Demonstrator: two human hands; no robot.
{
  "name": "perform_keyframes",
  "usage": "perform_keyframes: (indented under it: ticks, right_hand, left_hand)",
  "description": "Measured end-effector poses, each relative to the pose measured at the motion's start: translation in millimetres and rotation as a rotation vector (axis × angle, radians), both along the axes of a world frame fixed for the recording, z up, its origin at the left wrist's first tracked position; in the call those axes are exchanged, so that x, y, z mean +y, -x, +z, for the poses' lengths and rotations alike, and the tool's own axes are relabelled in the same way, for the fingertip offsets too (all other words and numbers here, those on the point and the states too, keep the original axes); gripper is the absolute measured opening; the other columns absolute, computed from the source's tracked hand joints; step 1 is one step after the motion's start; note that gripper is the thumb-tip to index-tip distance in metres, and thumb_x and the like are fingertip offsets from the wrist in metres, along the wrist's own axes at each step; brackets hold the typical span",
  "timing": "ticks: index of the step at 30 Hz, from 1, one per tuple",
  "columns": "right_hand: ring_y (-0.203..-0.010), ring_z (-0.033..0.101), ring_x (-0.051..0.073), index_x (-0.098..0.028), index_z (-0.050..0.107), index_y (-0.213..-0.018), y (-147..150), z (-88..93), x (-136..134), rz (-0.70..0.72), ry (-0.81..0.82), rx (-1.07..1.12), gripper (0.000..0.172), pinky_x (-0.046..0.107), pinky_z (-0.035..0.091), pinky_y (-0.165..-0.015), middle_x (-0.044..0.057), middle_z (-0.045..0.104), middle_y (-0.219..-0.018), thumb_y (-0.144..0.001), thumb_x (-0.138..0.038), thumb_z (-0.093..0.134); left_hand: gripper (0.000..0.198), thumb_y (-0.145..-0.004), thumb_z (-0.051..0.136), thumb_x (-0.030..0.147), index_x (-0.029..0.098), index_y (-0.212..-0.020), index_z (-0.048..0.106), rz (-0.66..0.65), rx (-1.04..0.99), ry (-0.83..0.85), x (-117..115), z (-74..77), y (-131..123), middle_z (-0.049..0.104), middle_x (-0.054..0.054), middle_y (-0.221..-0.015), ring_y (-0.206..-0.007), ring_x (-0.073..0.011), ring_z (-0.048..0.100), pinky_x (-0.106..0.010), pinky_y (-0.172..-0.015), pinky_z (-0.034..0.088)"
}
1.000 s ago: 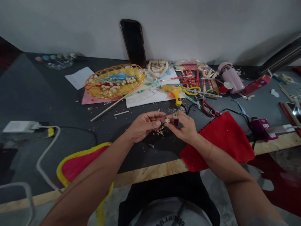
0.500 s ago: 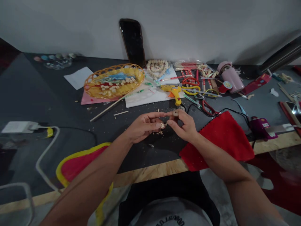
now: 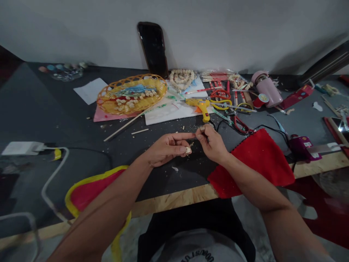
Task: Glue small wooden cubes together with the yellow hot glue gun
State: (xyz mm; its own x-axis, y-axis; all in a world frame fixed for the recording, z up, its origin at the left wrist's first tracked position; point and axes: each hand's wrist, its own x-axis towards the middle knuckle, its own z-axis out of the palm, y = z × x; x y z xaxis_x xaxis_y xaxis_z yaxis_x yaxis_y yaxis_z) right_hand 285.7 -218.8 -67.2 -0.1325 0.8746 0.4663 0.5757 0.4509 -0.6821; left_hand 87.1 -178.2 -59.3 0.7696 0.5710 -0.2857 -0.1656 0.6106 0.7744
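My left hand (image 3: 166, 148) is closed, pinching a small cream-coloured, knobbly piece (image 3: 188, 150) between thumb and fingers. Its index finger stretches towards my right hand (image 3: 211, 142), and the fingertips meet or nearly meet. The right fingers are curled in a pinch, and what they hold, if anything, is hidden. A small brownish thing (image 3: 202, 128) shows at the right index finger; whether it is worn or gripped I cannot tell. Pale crumbs lie on the dark table below both hands. Beyond them rests a yellow hot glue gun (image 3: 202, 108).
A yellow woven basket (image 3: 102, 99) with cream pieces and blue strands stands back left. A phone (image 3: 154, 49) leans on the wall. Scissors (image 3: 221, 104), a pink bottle (image 3: 268, 89) and a thread spool (image 3: 261, 100) lie back right. Red cloth (image 3: 259, 160) lies under my right forearm.
My right hand has drawn slightly away from the cream piece, and its fingers have curled in tighter. My left hand still holds the piece, a touch lower, with its index finger straighter.
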Motion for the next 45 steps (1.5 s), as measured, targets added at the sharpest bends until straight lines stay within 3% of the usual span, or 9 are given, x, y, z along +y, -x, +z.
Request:
perform_keyframes:
  ticks: [6, 13, 20, 25, 28, 33, 38, 45]
  right_hand:
    - [-0.063, 0.049, 0.011, -0.02, 0.047, -0.083, 0, 2.1, -4, -0.047, 0.064, 0.218, 0.018, 0.025, 0.043, -0.064, -0.001, 0.05, -0.072, -0.097, -0.028, 0.039]
    - [-0.089, 0.061, 0.016, -0.02, 0.058, -0.095, 8, 0.4, -6, 0.216, -0.037, 0.135, 0.009, 0.03, 0.051, -0.079, 0.006, 0.065, -0.093, -0.093, -0.02, 0.05]
    - [-0.075, 0.055, 0.013, -0.02, 0.05, -0.083, 9, 3.0, -7, 0.251, 0.01, 0.076, 0.014, 0.027, 0.047, -0.071, 0.002, 0.056, -0.077, -0.095, -0.021, 0.043]
    - [-0.06, 0.046, 0.01, -0.021, 0.043, -0.078, 3, 10.4, -12, 0.163, 0.166, 0.128, 0.027, 0.024, 0.04, -0.061, -0.002, 0.048, -0.067, -0.1, -0.03, 0.031]
    - [-0.054, 0.044, 0.009, -0.02, 0.042, -0.067, 1, 11.4, -13, 0.101, 0.136, 0.159, 0.036, 0.024, 0.037, -0.056, -0.003, 0.046, -0.059, -0.099, -0.033, 0.033]
    - [-0.073, 0.058, 0.014, -0.018, 0.058, -0.083, 4, 8.1, -9, 0.206, -0.033, 0.112, 0.014, 0.027, 0.049, -0.066, 0.004, 0.061, -0.077, -0.086, -0.03, 0.062]
    - [-0.079, 0.062, 0.015, -0.017, 0.062, -0.089, 8, 2.7, -8, 0.212, -0.1, 0.077, 0.006, 0.027, 0.053, -0.07, 0.006, 0.063, -0.08, -0.086, -0.022, 0.062]
    - [-0.077, 0.062, 0.014, -0.018, 0.062, -0.088, 10, 2.8, -9, 0.217, -0.1, 0.059, 0.005, 0.026, 0.054, -0.068, 0.005, 0.064, -0.08, -0.088, -0.022, 0.06]
  left_hand:
    - [0.061, -0.069, 0.076, 0.016, 0.014, -0.127, 0.059, 0.062, -0.108, -0.009, 2, 0.5, 2, 0.069, -0.005, -0.075, -0.061, -0.0106, 0.059, -0.022, -0.059, 0.045]
    - [0.061, -0.071, 0.074, 0.012, 0.016, -0.13, 0.056, 0.037, -0.11, -0.003, 1, 0.5, 1, 0.069, -0.004, -0.077, -0.066, -0.0118, 0.063, -0.022, -0.062, 0.048]
    - [0.064, -0.071, 0.074, 0.012, 0.015, -0.132, 0.054, 0.031, -0.09, -0.028, 0, 1.0, 0, 0.069, -0.004, -0.075, -0.065, -0.0113, 0.062, -0.021, -0.063, 0.048]
    - [0.07, -0.07, 0.077, 0.017, 0.016, -0.135, 0.05, 0.071, -0.072, -0.048, 2, -2.9, 0, 0.07, -0.004, -0.077, -0.065, -0.0107, 0.062, -0.02, -0.06, 0.047]
    - [0.071, -0.069, 0.078, 0.019, 0.016, -0.134, 0.049, 0.097, -0.064, -0.066, 2, -4.8, -1, 0.069, -0.003, -0.076, -0.064, -0.0103, 0.061, -0.02, -0.06, 0.046]
    - [0.071, -0.067, 0.08, 0.019, 0.017, -0.132, 0.051, 0.128, -0.015, -0.081, 2, -6.5, -3, 0.066, 0.0, -0.073, -0.062, -0.0095, 0.06, -0.02, -0.061, 0.046]
    - [0.07, -0.067, 0.08, 0.021, 0.017, -0.131, 0.052, 0.135, 0.026, -0.102, 2, -6.8, -4, 0.068, -0.002, -0.077, -0.064, -0.01, 0.061, -0.02, -0.061, 0.045]
    - [0.076, -0.063, 0.081, 0.016, 0.016, -0.133, 0.05, 0.163, 0.063, -0.141, 1, -3.2, -5, 0.066, 0.001, -0.071, -0.063, -0.0089, 0.059, -0.02, -0.062, 0.044]
